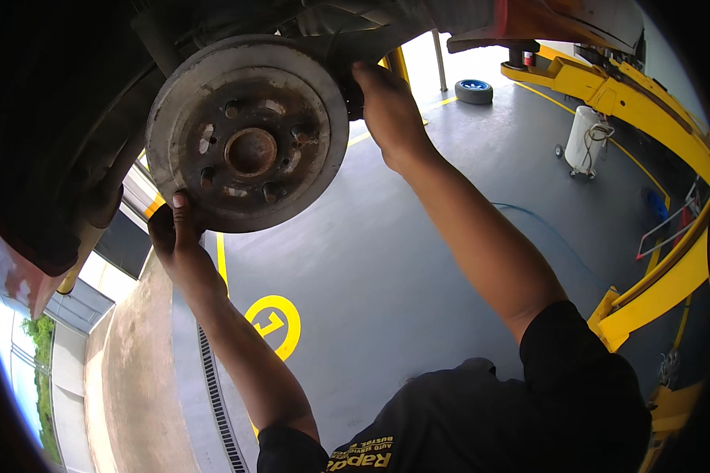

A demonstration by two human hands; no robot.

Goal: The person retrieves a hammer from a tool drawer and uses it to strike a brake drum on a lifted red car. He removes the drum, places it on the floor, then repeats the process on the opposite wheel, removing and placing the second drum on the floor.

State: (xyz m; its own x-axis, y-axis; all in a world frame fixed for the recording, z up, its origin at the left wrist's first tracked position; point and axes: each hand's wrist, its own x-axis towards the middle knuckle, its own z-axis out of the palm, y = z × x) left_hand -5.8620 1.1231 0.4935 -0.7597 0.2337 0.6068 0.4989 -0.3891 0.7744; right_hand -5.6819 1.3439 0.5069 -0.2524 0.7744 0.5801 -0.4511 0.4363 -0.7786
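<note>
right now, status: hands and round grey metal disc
Left hand: thumb on disc, lower left edge. Right hand: beside disc, grip hidden. Disc face mostly unobstructed.

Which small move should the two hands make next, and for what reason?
I would probably firm up the left hand on the brake disc before shifting the right hand. The left thumb lies over the disc's lower-left edge, while the right hand is at the upper-right edge with its grip mostly hidden, so its support there cannot be judged.

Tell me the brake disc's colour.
Brake disc: grey toward the edge, dark rusty brown toward the middle. Best view: head.
</note>
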